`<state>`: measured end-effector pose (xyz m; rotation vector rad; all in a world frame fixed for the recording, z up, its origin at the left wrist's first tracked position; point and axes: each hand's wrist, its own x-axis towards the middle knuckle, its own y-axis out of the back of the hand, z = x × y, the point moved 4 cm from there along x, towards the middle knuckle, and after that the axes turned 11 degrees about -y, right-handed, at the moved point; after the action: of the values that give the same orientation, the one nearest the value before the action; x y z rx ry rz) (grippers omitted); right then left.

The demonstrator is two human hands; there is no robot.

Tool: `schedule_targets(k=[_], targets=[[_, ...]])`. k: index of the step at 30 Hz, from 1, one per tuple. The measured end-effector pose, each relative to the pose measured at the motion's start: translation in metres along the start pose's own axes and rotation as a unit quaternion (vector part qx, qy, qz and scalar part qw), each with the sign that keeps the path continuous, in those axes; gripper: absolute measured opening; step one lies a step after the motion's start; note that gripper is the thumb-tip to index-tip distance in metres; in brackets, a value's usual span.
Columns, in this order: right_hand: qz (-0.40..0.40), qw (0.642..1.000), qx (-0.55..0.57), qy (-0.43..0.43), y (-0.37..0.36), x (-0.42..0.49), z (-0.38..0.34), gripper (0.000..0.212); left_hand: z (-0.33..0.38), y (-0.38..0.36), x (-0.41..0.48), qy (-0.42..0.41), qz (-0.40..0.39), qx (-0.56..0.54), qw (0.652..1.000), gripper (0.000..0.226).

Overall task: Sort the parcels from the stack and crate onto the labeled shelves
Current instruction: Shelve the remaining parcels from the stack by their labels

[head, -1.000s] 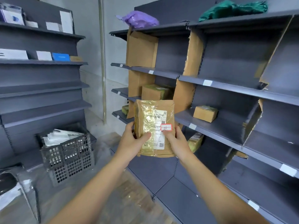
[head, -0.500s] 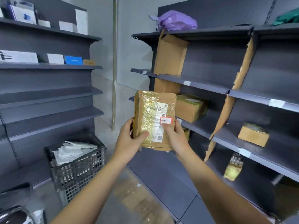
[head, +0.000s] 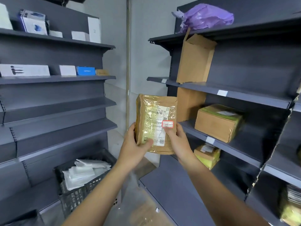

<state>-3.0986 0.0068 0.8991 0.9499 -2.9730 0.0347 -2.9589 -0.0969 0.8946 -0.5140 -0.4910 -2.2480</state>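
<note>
Both your hands, left hand [head: 133, 149] and right hand [head: 177, 141], grip the parcel [head: 155, 124] upright at frame centre; its glossy wrap could slip, or the tag [head: 167, 124] be misread, missorting it.

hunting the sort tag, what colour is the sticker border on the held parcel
Red, framing a white sticker; head view shows it best.

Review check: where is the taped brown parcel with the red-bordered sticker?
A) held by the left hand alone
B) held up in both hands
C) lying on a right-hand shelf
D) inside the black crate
B: the left hand and the right hand both grip the lower part of the parcel, thumbs on its front.
</note>
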Motion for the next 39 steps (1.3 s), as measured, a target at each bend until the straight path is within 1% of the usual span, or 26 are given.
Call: schedule_targets(k=[2, 5, 8, 11, 12, 16, 23, 24, 27, 29, 31, 32, 34, 36, 38, 39], targets=[[-0.012, 1.0, 0.01, -0.004, -0.009, 0.038, 0.001, 0.036, -0.016, -0.001, 0.032, -0.007, 0.01, 0.011, 1.0, 0.067], [-0.032, 0.999, 0.023, -0.003, -0.022, 0.095, -0.001, 0.025, -0.04, -0.004, 0.086, -0.013, 0.017, 0.023, 1.0, 0.07], [-0.034, 0.999, 0.038, 0.007, -0.031, 0.152, -0.005, 0.033, -0.063, -0.008, 0.14, -0.012, 0.02, 0.019, 1.0, 0.072], [-0.038, 0.999, 0.031, 0.02, -0.034, 0.204, -0.01, 0.036, -0.08, -0.016, 0.186, -0.027, 0.029, 0.003, 0.999, 0.053], [-0.033, 0.999, 0.027, 0.025, -0.034, 0.219, -0.012, 0.038, -0.085, -0.019, 0.201, -0.033, 0.027, -0.005, 0.999, 0.051], [-0.02, 0.999, 0.008, 0.032, -0.035, 0.267, -0.018, 0.042, -0.105, -0.031, 0.248, -0.043, 0.015, -0.027, 0.999, 0.054], [-0.004, 0.999, 0.0, 0.043, -0.036, 0.334, -0.027, 0.039, -0.139, -0.044, 0.318, -0.049, 0.022, -0.057, 0.997, 0.053], [0.007, 0.999, -0.004, 0.047, -0.038, 0.343, -0.029, 0.04, -0.145, -0.045, 0.328, -0.049, 0.023, -0.064, 0.996, 0.053], [0.049, 0.996, -0.029, 0.063, -0.042, 0.372, -0.037, 0.057, -0.16, -0.047, 0.364, -0.056, 0.022, -0.08, 0.995, 0.051], [0.073, 0.993, -0.049, 0.08, -0.047, 0.393, -0.045, 0.054, -0.169, -0.047, 0.392, -0.065, 0.019, -0.094, 0.993, 0.051], [0.104, 0.986, -0.08, 0.102, -0.052, 0.416, -0.054, 0.054, -0.178, -0.047, 0.422, -0.078, 0.01, -0.108, 0.991, 0.055], [0.115, 0.982, -0.094, 0.113, -0.055, 0.428, -0.06, 0.057, -0.182, -0.047, 0.438, -0.084, 0.002, -0.114, 0.99, 0.056], [0.131, 0.977, -0.109, 0.128, -0.061, 0.453, -0.069, 0.065, -0.191, -0.047, 0.469, -0.096, -0.016, -0.129, 0.987, 0.049], [0.15, 0.973, -0.114, 0.134, -0.067, 0.473, -0.078, 0.06, -0.197, -0.045, 0.501, -0.098, -0.038, -0.141, 0.984, 0.043], [0.17, 0.968, -0.111, 0.149, -0.071, 0.489, -0.088, 0.046, -0.202, -0.045, 0.534, -0.101, -0.058, -0.15, 0.982, 0.041], [0.182, 0.966, -0.104, 0.153, -0.072, 0.497, -0.092, 0.043, -0.204, -0.046, 0.55, -0.102, -0.07, -0.156, 0.98, 0.037]])
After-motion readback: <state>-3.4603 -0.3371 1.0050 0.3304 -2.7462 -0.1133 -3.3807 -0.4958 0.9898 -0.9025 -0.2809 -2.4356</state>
